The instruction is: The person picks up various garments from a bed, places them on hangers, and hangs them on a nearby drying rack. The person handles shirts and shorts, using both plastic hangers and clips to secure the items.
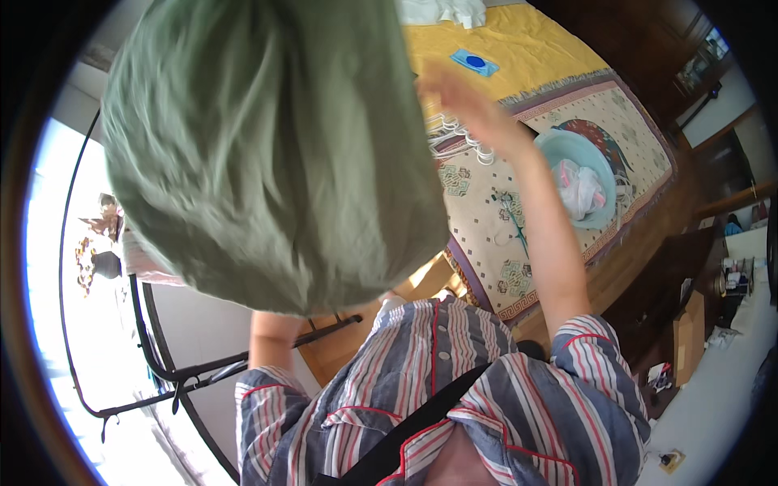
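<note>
A large green cloth (273, 158) is spread in front of me and fills the upper left of the head view. My left forearm goes up behind its lower edge; the left hand itself is hidden by the fabric. My right hand (465, 106), blurred, is raised beside the cloth's right edge with its fingers extended; no thing shows in it. Below and behind this hand, white clothes hangers (459, 143) lie in a bunch on the patterned rug (480, 243).
A light blue basin (598, 152) with white and pink items stands on the rug at right. A blue packet (474, 62) lies on the yellow cloth (529, 36). At left is a black metal rack (158, 398). An open cardboard box (688, 340) is at far right.
</note>
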The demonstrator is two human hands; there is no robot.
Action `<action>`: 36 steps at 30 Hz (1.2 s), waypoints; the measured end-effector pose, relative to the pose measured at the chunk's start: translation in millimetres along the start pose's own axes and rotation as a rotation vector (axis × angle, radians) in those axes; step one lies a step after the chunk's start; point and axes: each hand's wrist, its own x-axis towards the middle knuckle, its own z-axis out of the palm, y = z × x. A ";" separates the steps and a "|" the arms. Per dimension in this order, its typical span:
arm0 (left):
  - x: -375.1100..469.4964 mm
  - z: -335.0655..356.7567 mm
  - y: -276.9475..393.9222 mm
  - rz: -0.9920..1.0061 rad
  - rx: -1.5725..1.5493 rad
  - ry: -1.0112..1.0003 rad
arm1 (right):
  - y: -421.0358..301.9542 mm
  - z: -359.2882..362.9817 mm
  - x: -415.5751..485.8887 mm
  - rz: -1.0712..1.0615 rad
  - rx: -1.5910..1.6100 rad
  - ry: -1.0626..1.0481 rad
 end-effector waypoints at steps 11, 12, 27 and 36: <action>10.7 -53.4 -131.8 0.425 -1.196 -0.278 | 107.5 118.4 -161.8 0.331 0.002 -0.210; 10.8 -52.6 -126.5 0.399 -1.143 -0.247 | 128.6 131.8 -162.3 0.283 -0.106 -0.129; -119.6 -18.4 -144.9 -0.148 -0.197 1.035 | 1.7 82.8 27.8 -0.038 0.401 -0.084; -123.3 -26.5 -9.0 0.347 0.747 0.548 | -42.6 166.2 65.6 -0.076 0.283 -0.734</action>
